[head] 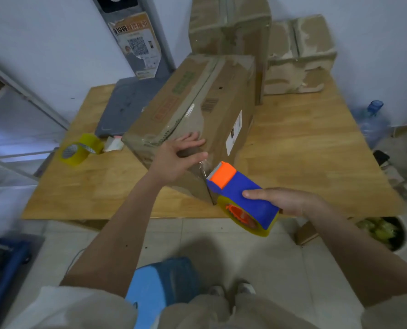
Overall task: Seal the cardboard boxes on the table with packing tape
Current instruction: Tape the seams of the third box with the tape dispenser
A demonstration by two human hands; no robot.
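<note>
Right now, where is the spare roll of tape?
In the head view, the spare yellow tape roll lies on the wooden table near its left edge, left of the big cardboard box, in front of the grey bag.

Left hand (174, 157) pressing flat on near end of long cardboard box (197, 115) on wooden table (304, 150). Right hand (283, 200) gripping blue-and-orange tape dispenser (242, 198) just beside box corner. Spare tape roll (81, 149) lying at table's left edge.

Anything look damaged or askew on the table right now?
Yes. The two boxes at the back have torn, peeling outer paper with pale patches. The long box under the left hand sits diagonally, its near end overhanging the table edge.
</note>
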